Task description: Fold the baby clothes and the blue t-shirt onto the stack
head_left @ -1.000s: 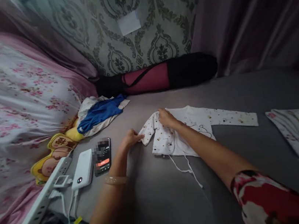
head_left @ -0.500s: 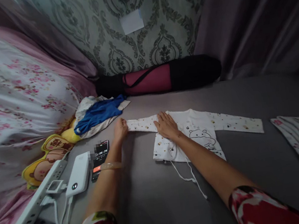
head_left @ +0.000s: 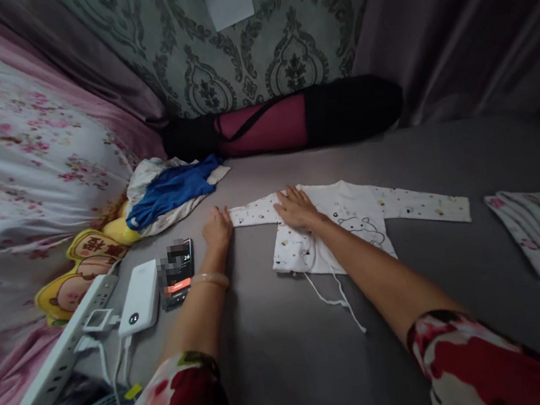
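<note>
Straight out to my left runs the left sleeve (head_left: pixel 254 213) of the shirt (head_left: pixel 345 200), which was bent downward a second ago; my left grip (head_left: pixel 217 228) has gone outward with it. From the head view, that grip is closed on the sleeve's end, the cuff hidden by my fingers, and the rest of the shirt lies to its right. My right grip (head_left: pixel 298 208) rests flat, fingers spread, on the shirt where that sleeve meets the body. The body extends right of my palm and toward me, partly under my forearm, its cords (head_left: pixel 343 302) trailing my way. Opposite, the right sleeve (head_left: pixel 426 205) lies extended on the grey sheet (head_left: pixel 278 335).
</note>
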A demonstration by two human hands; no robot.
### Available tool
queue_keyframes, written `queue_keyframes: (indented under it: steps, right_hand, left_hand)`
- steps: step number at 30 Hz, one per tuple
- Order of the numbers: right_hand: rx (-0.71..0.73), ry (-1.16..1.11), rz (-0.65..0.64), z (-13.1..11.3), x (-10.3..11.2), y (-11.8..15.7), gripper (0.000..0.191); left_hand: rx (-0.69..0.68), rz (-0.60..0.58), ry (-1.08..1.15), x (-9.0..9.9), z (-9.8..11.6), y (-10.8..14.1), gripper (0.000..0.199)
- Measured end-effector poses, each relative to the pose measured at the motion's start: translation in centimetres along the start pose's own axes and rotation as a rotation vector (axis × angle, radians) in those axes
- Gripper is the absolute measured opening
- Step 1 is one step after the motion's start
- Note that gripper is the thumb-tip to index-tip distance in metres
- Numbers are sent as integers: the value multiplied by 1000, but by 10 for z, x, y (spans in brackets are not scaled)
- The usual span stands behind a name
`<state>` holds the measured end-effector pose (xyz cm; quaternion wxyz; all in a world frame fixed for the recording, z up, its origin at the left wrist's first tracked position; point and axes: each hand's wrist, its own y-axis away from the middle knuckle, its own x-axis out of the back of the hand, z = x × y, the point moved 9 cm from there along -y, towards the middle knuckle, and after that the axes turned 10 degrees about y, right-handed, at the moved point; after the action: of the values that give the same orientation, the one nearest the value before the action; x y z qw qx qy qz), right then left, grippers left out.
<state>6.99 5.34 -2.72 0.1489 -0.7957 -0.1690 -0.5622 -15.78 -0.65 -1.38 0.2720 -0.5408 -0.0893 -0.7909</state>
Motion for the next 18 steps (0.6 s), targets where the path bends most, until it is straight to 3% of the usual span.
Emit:
queue_keyframes:
  steps: [1, 3, 5, 7, 10, 12, 15, 18]
  right_hand:
    - [2, -62, -10, 3, 7, 1, 55]
    - [11, -167, 98, 15, 35, 13, 51]
    - [32, -237, 239, 36, 66, 43, 45]
    - [-71, -293, 294, 74, 83, 85, 37]
    - [-272, -244, 237, 132, 86, 155, 28]
    - [-356, -205, 179, 156, 82, 197, 26]
    - [-397, -167, 50, 160, 70, 242, 34]
    - [-344, -71, 4, 139, 63, 260, 51]
  left_hand:
    - [11, -12, 49, 2, -3, -1, 42]
    - [21, -28, 140, 8, -10, -2, 47]
    - [27, -42, 209, 17, -16, 4, 45]
    - [13, -103, 279, 22, -18, 19, 36]
    - [-63, -322, 419, 15, -8, 60, 27]
    - [-112, -507, 511, 5, 4, 95, 30]
    - [-201, -679, 586, -5, 24, 139, 40]
    - [-265, -657, 598, -9, 38, 157, 45]
